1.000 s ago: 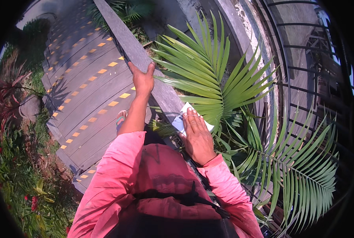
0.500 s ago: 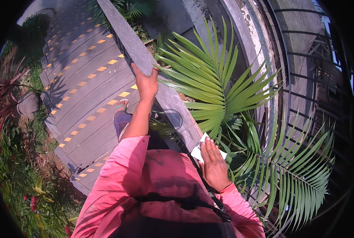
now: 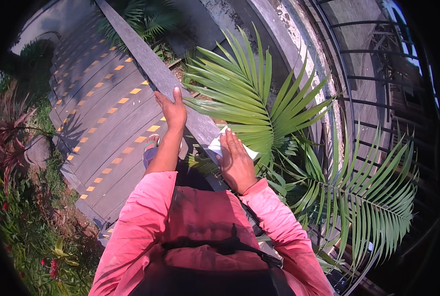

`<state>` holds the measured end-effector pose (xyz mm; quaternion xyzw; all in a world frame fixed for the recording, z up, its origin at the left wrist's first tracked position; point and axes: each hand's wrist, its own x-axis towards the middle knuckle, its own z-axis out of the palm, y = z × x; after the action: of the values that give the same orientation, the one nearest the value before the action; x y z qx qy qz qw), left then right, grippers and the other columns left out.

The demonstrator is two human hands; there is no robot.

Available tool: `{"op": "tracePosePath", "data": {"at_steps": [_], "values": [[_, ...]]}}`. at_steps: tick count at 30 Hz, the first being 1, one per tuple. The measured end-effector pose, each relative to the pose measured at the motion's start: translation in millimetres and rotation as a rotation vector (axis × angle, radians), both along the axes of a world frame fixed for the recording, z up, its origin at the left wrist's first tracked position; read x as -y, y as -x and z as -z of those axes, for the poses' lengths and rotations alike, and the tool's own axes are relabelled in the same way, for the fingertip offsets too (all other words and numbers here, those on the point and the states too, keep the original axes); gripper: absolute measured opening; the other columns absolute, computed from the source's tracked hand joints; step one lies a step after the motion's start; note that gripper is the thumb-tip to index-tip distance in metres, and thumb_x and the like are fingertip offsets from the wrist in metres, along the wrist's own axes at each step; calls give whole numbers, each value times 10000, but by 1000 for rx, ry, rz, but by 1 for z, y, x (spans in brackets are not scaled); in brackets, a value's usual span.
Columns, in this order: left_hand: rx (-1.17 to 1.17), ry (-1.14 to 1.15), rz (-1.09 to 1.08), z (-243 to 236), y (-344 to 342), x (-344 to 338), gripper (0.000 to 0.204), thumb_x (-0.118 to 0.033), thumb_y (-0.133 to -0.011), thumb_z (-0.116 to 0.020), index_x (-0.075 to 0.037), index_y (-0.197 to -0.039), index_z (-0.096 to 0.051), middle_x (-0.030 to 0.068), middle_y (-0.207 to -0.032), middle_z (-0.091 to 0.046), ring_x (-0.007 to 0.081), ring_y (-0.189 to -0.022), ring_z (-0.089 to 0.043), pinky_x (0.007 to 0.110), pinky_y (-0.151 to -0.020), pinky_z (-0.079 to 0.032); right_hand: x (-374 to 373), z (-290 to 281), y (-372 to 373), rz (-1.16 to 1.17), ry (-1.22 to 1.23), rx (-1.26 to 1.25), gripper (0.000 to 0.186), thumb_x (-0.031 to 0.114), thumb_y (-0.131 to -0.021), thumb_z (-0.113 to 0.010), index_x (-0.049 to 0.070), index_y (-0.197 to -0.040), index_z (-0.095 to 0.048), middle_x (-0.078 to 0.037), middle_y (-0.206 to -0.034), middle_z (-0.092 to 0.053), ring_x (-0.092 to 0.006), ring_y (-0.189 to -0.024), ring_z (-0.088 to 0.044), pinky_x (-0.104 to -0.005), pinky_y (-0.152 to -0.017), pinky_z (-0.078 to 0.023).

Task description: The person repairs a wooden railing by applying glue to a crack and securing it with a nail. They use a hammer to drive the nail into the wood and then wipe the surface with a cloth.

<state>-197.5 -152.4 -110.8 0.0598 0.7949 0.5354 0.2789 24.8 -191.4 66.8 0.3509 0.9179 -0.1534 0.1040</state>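
A long grey wooden handrail (image 3: 153, 64) slants from the far left down toward my body. My left hand (image 3: 174, 114) rests at its left edge, fingers spread and thumb pointing up over the top face, holding nothing. Closer to me, my right hand (image 3: 237, 160) lies with fingers extended over a folded white sheet (image 3: 250, 152), pressing it onto the rail. The sheet's corners stick out on both sides of the fingers; whether it is paper or cloth I cannot tell. Both forearms are in pink sleeves.
Palm fronds (image 3: 249, 93) brush the rail's right side, with another frond (image 3: 363, 197) lower right. Stepped decking (image 3: 116, 118) with yellow dashed strips runs down on the left, my foot (image 3: 152, 141) on it. Flowering plants (image 3: 37, 241) border it. A black metal railing (image 3: 345, 84) curves at right.
My right hand has slid forward along the rail with the white sheet, closer to my left hand. The left hand's grip has loosened, its thumb now raised. The view has shifted slightly.
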Motion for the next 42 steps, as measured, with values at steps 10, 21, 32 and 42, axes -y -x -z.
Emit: {"op": "tracePosePath", "data": {"at_steps": [10, 21, 32, 42], "values": [[633, -1717, 607, -363, 28, 125, 688, -479, -1086, -431, 25, -1545, -334, 244, -1415, -493, 338, -1368, -448, 453, -1181, -338, 2, 5, -12, 12, -39, -106, 680, 227, -966, -630, -50, -1547, -408, -267, -1654, -335, -405, -1520, -374, -480, -1248, -315], [675, -2041, 534, -420, 15, 116, 616, -473, -1011, -536, -102, -1483, -397, 207, -1216, -649, 361, -1176, -606, 510, -1074, -444, 22, -25, -36, -7, -50, 64, 692, 287, -1001, -635, -94, -1526, -395, -320, -1624, -343, -438, -1505, -376, -474, -1255, -306], [423, -1393, 657, -324, 30, 112, 1111, -877, -937, -308, -186, -1678, 146, 277, -1717, -153, 402, -1602, -171, 565, -1290, -109, 20, -15, -37, -26, -83, -10, 628, 277, -1023, -579, -62, -1525, -415, -310, -1592, -409, -429, -1474, -429, -473, -1228, -340], [13, -504, 1850, -255, -11, -6, 694, -565, -1126, -288, -49, -1517, -538, 164, -1529, -562, 327, -1439, -495, 422, -1224, -335, 30, -81, 8, 58, -186, -389, 249, 263, -948, -702, 165, -1173, -745, -61, -1095, -732, -256, -1126, -664, -456, -903, -499]]}}
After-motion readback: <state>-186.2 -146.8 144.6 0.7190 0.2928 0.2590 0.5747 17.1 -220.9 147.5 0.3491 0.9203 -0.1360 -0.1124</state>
